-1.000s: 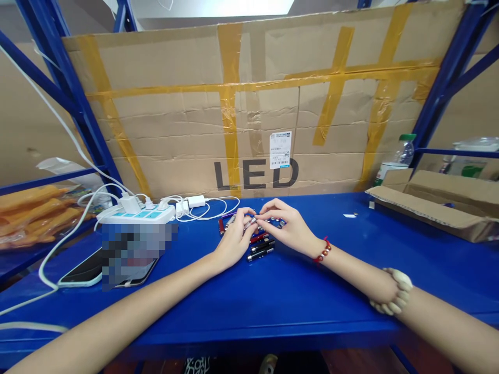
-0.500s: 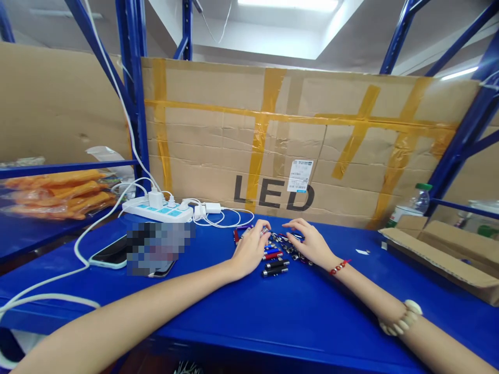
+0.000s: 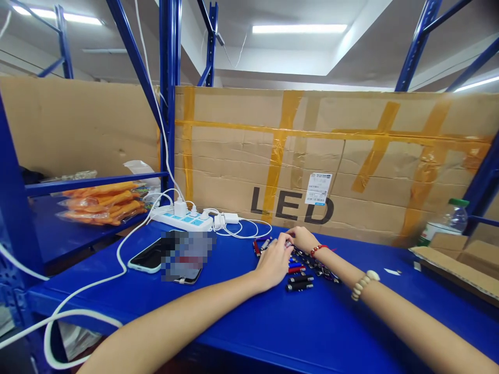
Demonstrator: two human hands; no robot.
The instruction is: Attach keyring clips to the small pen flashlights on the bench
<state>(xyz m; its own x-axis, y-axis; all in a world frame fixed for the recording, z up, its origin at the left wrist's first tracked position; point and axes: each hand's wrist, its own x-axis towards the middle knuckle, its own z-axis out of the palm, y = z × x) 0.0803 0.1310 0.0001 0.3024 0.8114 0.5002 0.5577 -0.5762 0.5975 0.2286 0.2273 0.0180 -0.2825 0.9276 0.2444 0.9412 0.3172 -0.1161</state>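
My left hand (image 3: 275, 261) is closed above a group of small cylinders, its fingertips pinched round something small and silvery that is mostly hidden. My right hand (image 3: 304, 240) meets those fingertips from behind, its fingers drawn together; what they grip cannot be made out. In front of the left hand lie black cylinders with silver ends (image 3: 300, 283), a red cylinder (image 3: 297, 269) and a blue one partly covered. More red and purple ones (image 3: 256, 248) lie to its left. Under my right wrist spreads a pile of small dark and silver metal pieces (image 3: 320, 270).
A phone (image 3: 146, 255) and a pixelated item lie at left on the blue table (image 3: 249, 324). Behind them is a white power strip (image 3: 183, 220) with cables. At right stand an open cardboard box (image 3: 456, 265) and a bottle (image 3: 446, 221). A cardboard panel (image 3: 230, 161) closes the back.
My right hand has moved left from over the metal pile to my left fingertips, and its fingers have closed. The view has turned somewhat left and up.
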